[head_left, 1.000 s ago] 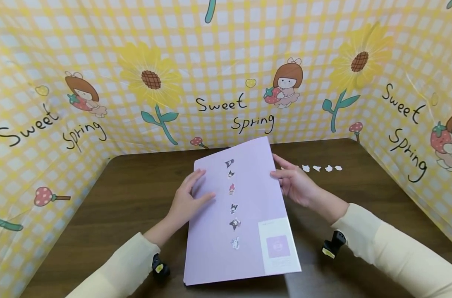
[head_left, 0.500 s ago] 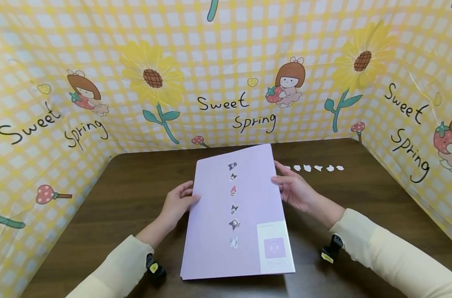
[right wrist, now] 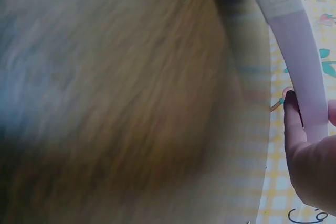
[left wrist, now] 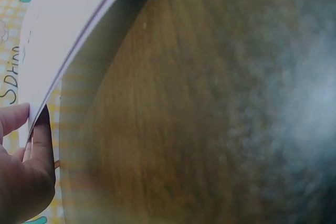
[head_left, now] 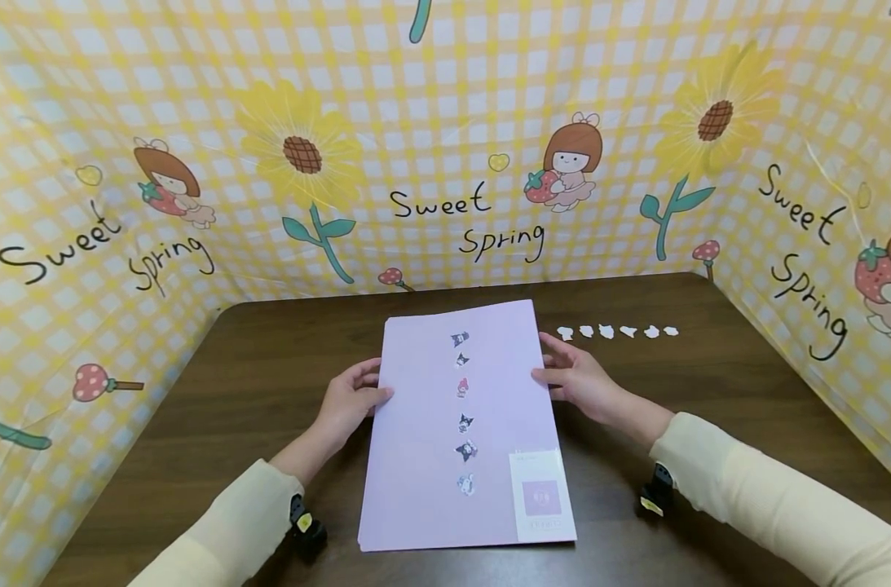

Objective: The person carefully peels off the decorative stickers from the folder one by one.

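Note:
A lilac notebook (head_left: 423, 440) is held between both hands over the table, its far end raised. Several small cartoon stickers (head_left: 463, 388) run in a column down its cover. At the lower right corner is a white label (head_left: 542, 497) with a lilac square. My left hand (head_left: 348, 403) pinches the left edge, thumb on the cover and fingers beneath. On the opposite edge, my right hand (head_left: 580, 381) grips with its thumb on top and fingers at the side. Both wrist views show the notebook's thin edge between thumb and fingers; the left hand (left wrist: 26, 166) sits low in its view.
Several small white cutout pieces (head_left: 606, 332) lie in a row on the dark wooden table (head_left: 269, 367), beyond the right hand. A yellow checked cloth (head_left: 445, 122) with printed flowers and figures walls in the back and sides.
The notebook's far end has come down, so it lies flatter. My left hand has moved from over the cover to its left edge. More of the white pieces now show.

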`<state>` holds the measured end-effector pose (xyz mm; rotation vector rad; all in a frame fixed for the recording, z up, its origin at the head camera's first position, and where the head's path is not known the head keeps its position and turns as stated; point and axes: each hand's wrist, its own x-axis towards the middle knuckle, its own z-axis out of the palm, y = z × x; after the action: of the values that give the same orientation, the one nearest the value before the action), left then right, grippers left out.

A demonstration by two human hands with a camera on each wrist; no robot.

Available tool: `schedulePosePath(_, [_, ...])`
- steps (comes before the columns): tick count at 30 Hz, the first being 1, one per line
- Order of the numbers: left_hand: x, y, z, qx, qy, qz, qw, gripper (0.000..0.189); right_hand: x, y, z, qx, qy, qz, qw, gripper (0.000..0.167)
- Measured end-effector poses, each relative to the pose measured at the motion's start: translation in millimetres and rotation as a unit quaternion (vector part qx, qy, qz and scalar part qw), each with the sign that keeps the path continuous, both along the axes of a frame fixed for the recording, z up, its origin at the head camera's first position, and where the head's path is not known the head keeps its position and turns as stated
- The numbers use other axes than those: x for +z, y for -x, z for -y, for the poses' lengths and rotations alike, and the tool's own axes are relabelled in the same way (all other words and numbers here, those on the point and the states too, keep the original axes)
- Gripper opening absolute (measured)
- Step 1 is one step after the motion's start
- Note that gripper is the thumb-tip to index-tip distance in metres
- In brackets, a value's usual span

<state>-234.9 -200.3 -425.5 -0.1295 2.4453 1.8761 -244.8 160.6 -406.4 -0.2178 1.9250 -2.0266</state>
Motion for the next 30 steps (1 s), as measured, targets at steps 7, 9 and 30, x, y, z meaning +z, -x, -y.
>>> schedulePosePath(7, [-3.6,3.6,0.5,-0.009,0.035,-0.007,0.9993,0.054,-8.5,6.1,-5,0.02,-0.089,-0.035,0.9952,0.085])
schedulePosePath(9, [-4.7,4.4,1.3,-0.012,0.058,-0.009,0.9982,0.053,-10.5,7.8,-5,0.028,-0.108,-0.044,0.9928,0.086])
schedulePosePath(30, [-6.8,6.4,8.9,-0.075,0.22,-0.043,0.9716,0.054,-15.9,12.2,-1,0.036,-0.194,-0.065,0.9782,0.089])
